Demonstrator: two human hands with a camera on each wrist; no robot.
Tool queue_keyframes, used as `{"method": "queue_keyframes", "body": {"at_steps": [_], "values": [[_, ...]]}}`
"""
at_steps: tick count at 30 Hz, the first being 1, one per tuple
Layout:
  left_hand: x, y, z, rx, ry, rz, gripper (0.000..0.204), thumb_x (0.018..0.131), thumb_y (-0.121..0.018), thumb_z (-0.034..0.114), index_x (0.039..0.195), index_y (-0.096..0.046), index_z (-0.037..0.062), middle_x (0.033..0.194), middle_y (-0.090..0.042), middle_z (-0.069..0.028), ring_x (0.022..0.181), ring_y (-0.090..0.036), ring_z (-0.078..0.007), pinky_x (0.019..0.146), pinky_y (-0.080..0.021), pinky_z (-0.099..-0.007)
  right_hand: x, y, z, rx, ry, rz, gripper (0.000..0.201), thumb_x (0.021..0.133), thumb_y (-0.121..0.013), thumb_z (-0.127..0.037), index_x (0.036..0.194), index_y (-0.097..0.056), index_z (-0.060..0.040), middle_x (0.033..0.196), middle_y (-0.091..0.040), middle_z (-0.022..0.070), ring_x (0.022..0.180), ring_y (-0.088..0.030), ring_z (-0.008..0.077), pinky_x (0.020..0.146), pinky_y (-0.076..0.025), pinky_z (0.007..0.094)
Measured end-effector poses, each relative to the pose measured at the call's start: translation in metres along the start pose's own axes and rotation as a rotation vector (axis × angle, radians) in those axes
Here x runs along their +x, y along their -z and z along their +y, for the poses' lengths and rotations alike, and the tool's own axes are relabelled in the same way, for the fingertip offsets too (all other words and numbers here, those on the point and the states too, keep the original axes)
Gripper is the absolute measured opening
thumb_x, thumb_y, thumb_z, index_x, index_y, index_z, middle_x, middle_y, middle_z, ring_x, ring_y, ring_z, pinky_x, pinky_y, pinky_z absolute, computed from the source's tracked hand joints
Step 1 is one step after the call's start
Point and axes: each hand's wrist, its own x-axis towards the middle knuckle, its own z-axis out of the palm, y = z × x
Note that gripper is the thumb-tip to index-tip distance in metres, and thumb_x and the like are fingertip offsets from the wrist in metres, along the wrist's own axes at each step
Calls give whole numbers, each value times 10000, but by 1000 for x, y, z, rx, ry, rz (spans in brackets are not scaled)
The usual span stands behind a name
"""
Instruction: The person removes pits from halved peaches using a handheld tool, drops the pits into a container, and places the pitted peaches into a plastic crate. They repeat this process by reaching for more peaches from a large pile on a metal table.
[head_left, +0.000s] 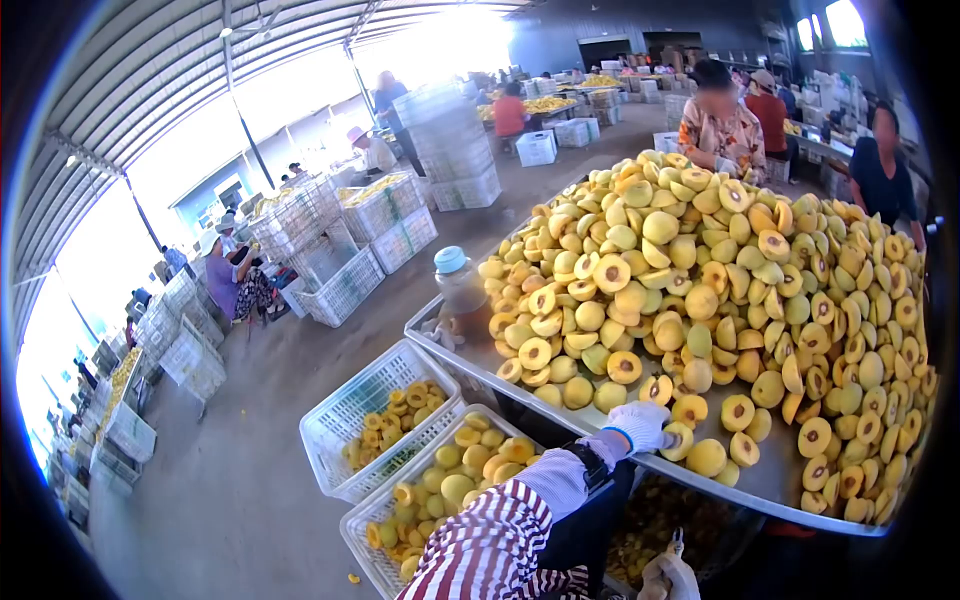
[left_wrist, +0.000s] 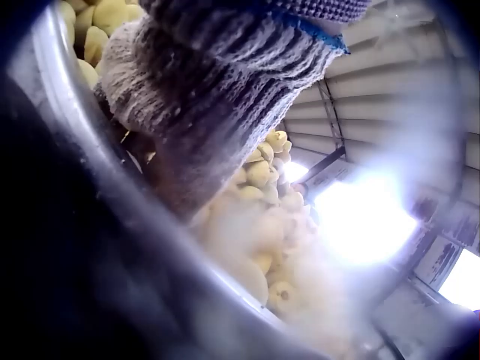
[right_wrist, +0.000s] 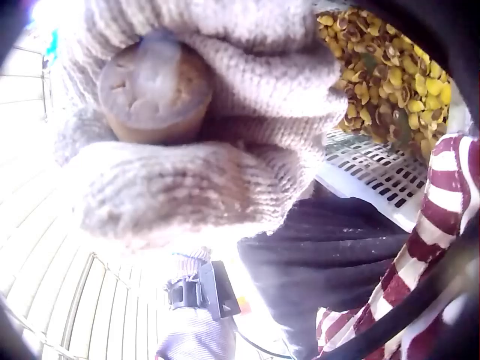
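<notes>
At the near edge of a metal-rimmed table [head_left: 560, 425], my gloved left hand [head_left: 637, 424] holds a yellow peach half [head_left: 678, 441] by its side. In the left wrist view the left glove [left_wrist: 202, 97] reaches over the rim, its fingertips blurred. Many halved peaches [head_left: 660, 228], some with brown pits showing, are heaped beyond it. Lower down, my gloved right hand [head_left: 668, 580] grips a tool [head_left: 677, 542] with a narrow metal tip. The round end of its wooden handle [right_wrist: 154, 94] shows inside the curled fingers in the right wrist view.
Left of the table stand two white crates [head_left: 318, 432], holding peach pieces. Below the table edge is a dark container [head_left: 690, 520] of pits and scraps. A jar with a blue lid [head_left: 452, 262] stands on the table corner. People [head_left: 722, 125] work across the heap.
</notes>
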Motion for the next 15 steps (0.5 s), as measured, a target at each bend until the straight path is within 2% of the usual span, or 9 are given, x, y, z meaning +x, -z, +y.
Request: {"method": "queue_keyframes", "body": {"at_steps": [2,5,6,7,9,12,15], "values": [[4,-4,-5,67,-26,29,443,826,-642,449,1163,-697,167,1157,-675,-157,1076,-650,-353,907,-520,-483,2,3,1,18,-3,6,319,1037,-474,-383,933,-561,-94,492,-424,-17,311,-368,126,305,-288,274],[25,-21,-41,38,-212,31,425,793,-696,388,1165,-706,183,1208,-650,-167,1098,-639,-358,920,-519,-471,-5,-4,2,49,-35,19,308,1038,-473,-384,929,-550,-106,499,-426,-15,314,-366,130,310,-290,281],[17,-3,-33,53,-122,-57,458,764,-727,327,1205,-690,208,1254,-630,-157,1133,-624,-354,921,-520,-464,-5,-7,1,22,-20,18,306,1038,-474,-384,924,-548,-110,499,-425,-16,316,-365,131,311,-291,281],[13,8,-28,46,-64,-88,418,769,-717,322,1162,-698,181,1226,-634,-148,1120,-626,-346,903,-527,-470,-6,-10,0,-5,-6,17,304,1037,-474,-384,920,-545,-113,499,-424,-16,317,-364,131,313,-292,282],[33,-30,-43,36,58,357,375,782,-698,305,1126,-679,156,1152,-629,-112,1095,-614,-320,860,-542,-455,-7,-15,0,-32,-12,30,311,1035,-476,-398,913,-540,-119,496,-416,-19,318,-361,128,316,-290,279],[22,-33,-34,111,108,387,404,765,-729,315,1123,-647,146,1152,-600,-101,1094,-606,-293,845,-552,-441,-7,-23,0,-46,-35,62,317,1033,-477,-410,909,-540,-124,495,-414,-21,319,-359,126,315,-287,279],[17,-20,-31,107,137,258,480,749,-753,323,1173,-618,144,1217,-572,-91,1134,-587,-285,839,-556,-437,-5,-32,0,-61,-60,59,321,1032,-478,-416,903,-541,-130,497,-415,-22,320,-358,123,314,-287,278]]}}
